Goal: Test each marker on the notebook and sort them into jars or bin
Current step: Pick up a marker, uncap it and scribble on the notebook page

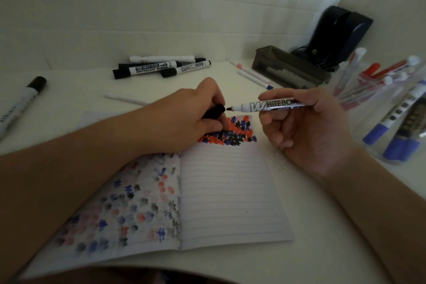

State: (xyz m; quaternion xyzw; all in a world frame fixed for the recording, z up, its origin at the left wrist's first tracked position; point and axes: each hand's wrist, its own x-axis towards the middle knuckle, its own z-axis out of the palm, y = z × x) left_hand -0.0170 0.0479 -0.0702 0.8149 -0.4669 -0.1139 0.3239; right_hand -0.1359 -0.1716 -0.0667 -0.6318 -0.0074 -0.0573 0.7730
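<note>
Right hand (306, 127) grips the marker (274, 106) level, tip pointing left at the cap (213, 112) pinched in the left hand (193, 110), just apart.

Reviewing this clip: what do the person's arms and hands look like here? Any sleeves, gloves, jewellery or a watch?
Both forearms are bare from the frame's lower edge to the wrists; no sleeves show. The left hand and right hand are ungloved. No rings, watch, bracelet or markings are visible on the parts in view. Lighting is dim, so fine details cannot be ruled out.
</note>
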